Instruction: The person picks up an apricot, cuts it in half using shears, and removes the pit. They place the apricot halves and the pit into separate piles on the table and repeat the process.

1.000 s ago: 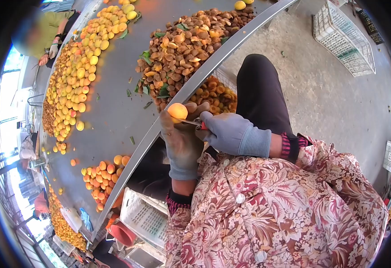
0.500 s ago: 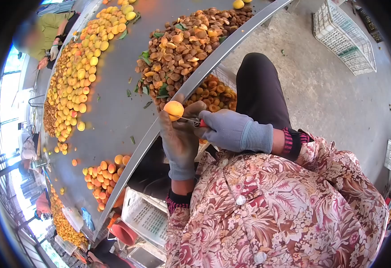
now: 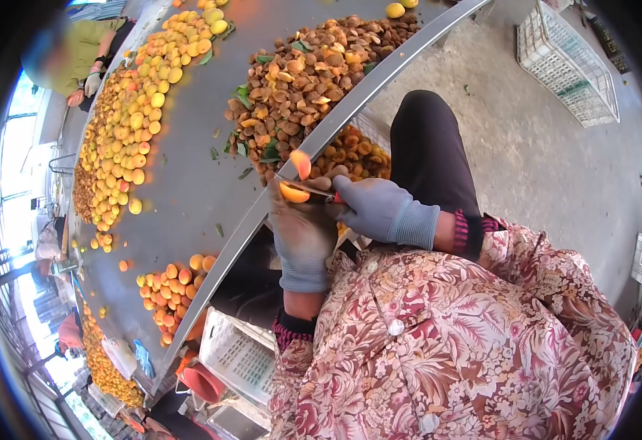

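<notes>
My left hand (image 3: 303,231), in a grey, stained glove, is closed around a cut apricot half (image 3: 294,193) whose orange inside faces up. Just above it a second apricot half (image 3: 301,164) shows, blurred, near the fingertips and the table edge. My right hand (image 3: 381,208), gloved in grey, grips a small red-handled knife (image 3: 338,197), its thin metal part reaching left to the cut fruit. Below the hands' far side, apricot halves (image 3: 355,155) fill a crate, partly hidden by the table rim and my knee.
On the metal table (image 3: 196,176) lie a heap of brown apricot stones (image 3: 299,88), a long pile of whole apricots (image 3: 134,117) and a smaller apricot pile (image 3: 170,293). White crates (image 3: 567,66) stand on the floor. Across the table is another person (image 3: 86,59).
The whole apricot in my left hand is now split into two halves, one lifted above the other. My right hand has shifted slightly left with the knife.
</notes>
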{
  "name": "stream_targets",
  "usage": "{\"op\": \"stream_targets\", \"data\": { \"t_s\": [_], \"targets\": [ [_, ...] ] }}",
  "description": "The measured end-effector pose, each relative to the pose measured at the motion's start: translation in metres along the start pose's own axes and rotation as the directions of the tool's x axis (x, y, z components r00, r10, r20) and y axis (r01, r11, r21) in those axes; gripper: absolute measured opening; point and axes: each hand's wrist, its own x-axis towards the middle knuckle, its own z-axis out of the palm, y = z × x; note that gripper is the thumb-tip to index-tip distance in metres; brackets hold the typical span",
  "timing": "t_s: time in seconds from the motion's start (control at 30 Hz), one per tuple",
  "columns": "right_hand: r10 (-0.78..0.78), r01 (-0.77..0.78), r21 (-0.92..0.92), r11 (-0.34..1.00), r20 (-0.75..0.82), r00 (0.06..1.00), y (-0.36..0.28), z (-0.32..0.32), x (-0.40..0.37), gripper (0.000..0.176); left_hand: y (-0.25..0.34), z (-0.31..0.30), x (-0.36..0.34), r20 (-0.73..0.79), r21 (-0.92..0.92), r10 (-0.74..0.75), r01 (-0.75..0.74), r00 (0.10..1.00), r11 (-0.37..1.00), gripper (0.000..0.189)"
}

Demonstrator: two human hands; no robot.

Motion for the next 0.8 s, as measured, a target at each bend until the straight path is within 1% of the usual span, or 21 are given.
{"op": "stream_targets", "data": {
  "t_s": [0.03, 0.1, 0.17, 0.2, 0.23, 0.27, 0.3, 0.33, 0.37, 0.4, 0.43, 0.47, 0.5, 0.53, 0.57, 0.6, 0.63, 0.67, 0.7, 0.73, 0.8],
  "targets": [
    [-0.034, 0.034, 0.021, 0.999, 0.019, 0.999, 0.005, 0.001, 0.002, 0.035, 0.001, 0.0, 0.002, 0.001, -0.086, -0.035, 0.035, 0.999, 0.996, 0.061],
    [-0.081, 0.079, 0.039, 0.996, 0.048, 0.996, 0.008, -0.002, 0.002, 0.035, 0.009, 0.008, -0.002, 0.024, -0.104, 0.027, -0.024, 0.999, 0.994, 0.061],
    [-0.157, 0.159, -0.056, 0.986, 0.033, 0.987, 0.006, -0.011, -0.006, 0.032, 0.013, 0.01, -0.009, 0.033, -0.133, 0.086, -0.081, 0.996, 0.988, 0.062],
    [-0.161, 0.163, -0.063, 0.985, 0.036, 0.986, 0.008, -0.011, -0.003, 0.032, 0.019, 0.007, -0.01, -0.015, -0.13, 0.098, -0.099, 0.995, 0.987, 0.061],
    [-0.014, 0.043, 0.424, 0.905, -0.072, 0.997, 0.013, -0.011, 0.001, 0.028, 0.025, 0.004, -0.01, -0.056, -0.125, 0.104, -0.11, 0.993, 0.986, 0.061],
    [0.169, -0.019, 0.811, 0.584, -0.099, 0.981, 0.018, -0.014, 0.006, 0.024, 0.031, 0.001, -0.009, -0.095, -0.121, 0.108, -0.119, 0.99, 0.985, 0.062],
    [0.253, 0.023, 0.904, 0.428, -0.144, 0.957, 0.024, -0.019, 0.013, 0.019, 0.032, -0.001, -0.009, -0.139, -0.117, 0.105, -0.121, 0.985, 0.986, 0.062],
    [0.342, 0.082, 0.962, 0.259, -0.171, 0.924, 0.031, -0.027, 0.022, 0.015, 0.032, -0.002, -0.012, -0.137, -0.121, 0.097, -0.114, 0.986, 0.986, 0.062],
    [0.39, 0.028, 0.969, 0.244, -0.125, 0.912, 0.036, -0.037, 0.025, 0.018, 0.032, -0.004, -0.014, 0.002, -0.137, 0.087, -0.086, 0.996, 0.987, 0.063],
    [0.389, 0.031, 0.968, 0.249, -0.129, 0.912, 0.036, -0.042, 0.03, 0.018, 0.033, -0.004, -0.014, 0.142, -0.149, 0.081, -0.06, 0.987, 0.987, 0.067],
    [0.38, 0.067, 0.96, 0.273, -0.172, 0.909, 0.034, -0.045, 0.034, 0.02, 0.028, -0.003, -0.012, 0.217, -0.156, 0.119, -0.086, 0.969, 0.984, 0.069],
    [0.369, 0.101, 0.95, 0.294, -0.21, 0.905, 0.031, -0.046, 0.039, 0.022, 0.027, -0.001, -0.01, 0.215, -0.156, 0.123, -0.09, 0.969, 0.984, 0.069],
    [0.355, 0.093, 0.923, 0.372, -0.234, 0.905, 0.027, -0.046, 0.042, 0.028, 0.026, 0.001, -0.009, 0.276, -0.161, 0.14, -0.098, 0.951, 0.982, 0.067],
    [0.349, 0.084, 0.926, 0.367, -0.221, 0.911, 0.028, -0.04, 0.05, 0.028, 0.025, 0.002, -0.01, 0.33, -0.166, 0.157, -0.107, 0.931, 0.98, 0.066],
    [0.253, 0.145, 0.731, 0.666, -0.405, 0.879, 0.032, -0.034, 0.063, 0.032, 0.024, 0.001, -0.009, 0.288, -0.161, 0.16, -0.117, 0.944, 0.98, 0.065],
    [0.095, 0.188, 0.439, 0.879, -0.547, 0.832, 0.025, -0.037, 0.071, 0.036, 0.023, 0.0, -0.009, 0.282, -0.157, 0.17, -0.129, 0.944, 0.979, 0.065],
    [0.132, -0.049, 0.201, 0.978, -0.426, 0.895, 0.021, -0.046, 0.074, 0.037, 0.022, 0.0, -0.01, 0.262, -0.154, 0.17, -0.133, 0.95, 0.979, 0.063],
    [0.129, -0.045, 0.203, 0.978, -0.421, 0.898, 0.015, -0.051, 0.074, 0.037, 0.021, -0.001, -0.011, 0.244, -0.152, 0.168, -0.133, 0.955, 0.979, 0.062],
    [0.168, -0.152, 0.074, 0.986, -0.377, 0.911, 0.005, -0.057, 0.073, 0.037, 0.022, -0.004, -0.008, 0.353, -0.159, 0.189, -0.141, 0.916, 0.977, 0.057],
    [0.216, -0.25, -0.061, 0.966, -0.337, 0.917, 0.0, -0.06, 0.073, 0.036, 0.022, -0.006, -0.008, 0.348, -0.158, 0.191, -0.143, 0.918, 0.977, 0.057],
    [0.193, -0.23, -0.078, 0.97, -0.324, 0.926, 0.0, -0.063, 0.074, 0.037, 0.023, -0.008, -0.01, 0.332, -0.155, 0.164, -0.118, 0.929, 0.981, 0.055]
  ]
}}
